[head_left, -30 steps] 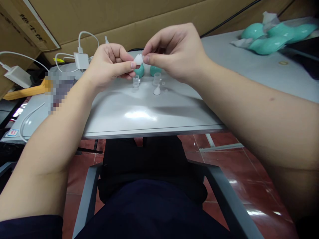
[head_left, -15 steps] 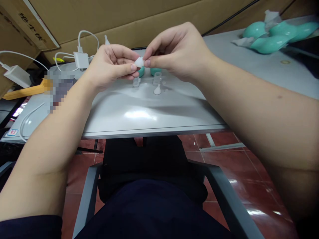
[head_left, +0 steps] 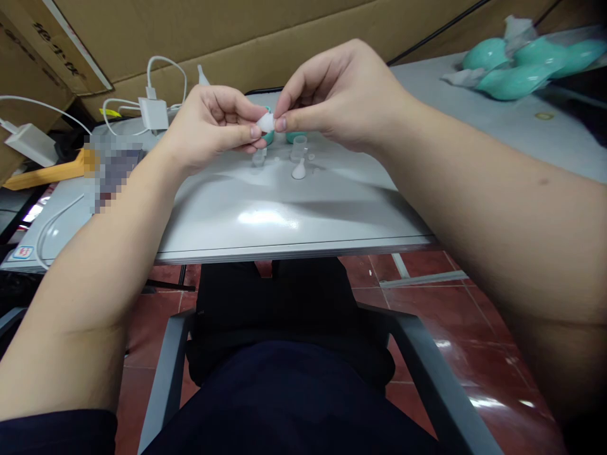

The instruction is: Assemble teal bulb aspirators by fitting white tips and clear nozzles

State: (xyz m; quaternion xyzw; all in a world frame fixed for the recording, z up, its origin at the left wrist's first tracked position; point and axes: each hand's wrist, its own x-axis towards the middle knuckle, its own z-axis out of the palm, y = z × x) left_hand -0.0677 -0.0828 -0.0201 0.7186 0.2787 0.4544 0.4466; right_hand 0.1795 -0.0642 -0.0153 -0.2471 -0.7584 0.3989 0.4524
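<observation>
A small white translucent piece, like a soft nozzle tip, is held up over the table between both hands. My left hand pinches its left side between thumb and forefinger. From the right, my right hand pinches the other end with thumb and fingertips. Below them on the table stand a transparent cup-like part and a second transparent part. Closer to me sits a white teardrop-shaped nozzle. Two teal round pieces, one on the left and one on the right, are partly hidden behind the hands.
Several glossy teal bulbs with wrapping lie at the back right of the grey table. White chargers and cables crowd the left. Cardboard walls the back. Another white pointed piece rises behind my left hand.
The white tip has turned slightly and shifted a little to the right between my fingers. Both hands keep their pinch; a small transparent bit now shows beside the cup-like part.
</observation>
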